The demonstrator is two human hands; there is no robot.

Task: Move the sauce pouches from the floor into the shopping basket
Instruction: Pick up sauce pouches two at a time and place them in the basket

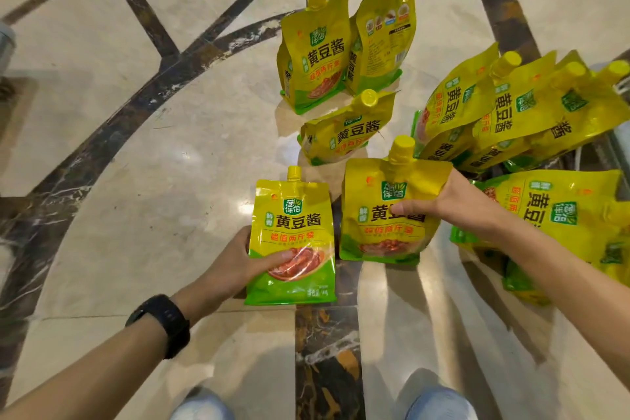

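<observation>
head view.

1. left hand [238, 266]: clamped on a sauce pouch [293, 225]. the thumb lies across the front print and the fingers are behind the lower left edge. the pouch is upright, cap at the top, front towards the camera. a black wrist band [163, 320] sits on this arm.
2. right hand [439, 201]: clamped on a second pouch [381, 225] at its upper right corner, thumb on the front panel. this pouch is upright, just beside the first one and to its right.
3. floor [170, 164]: polished marble with dark inlay bands. three more pouches are on it beyond the hands. two stand side by side, the left standing pouch [313, 54] front on and the right standing pouch [381, 37] back on. a leaning pouch [344, 133] is in front of them.
4. right side: a heap of pouches [511, 112] lies tilted, the pouches overlapping, caps pointing up and right. a flat pouch [559, 208] lies nearer, under the right forearm.
5. a grey structure [617, 147] under the heap may be the shopping basket. the frame edge crops it too much to confirm.
</observation>
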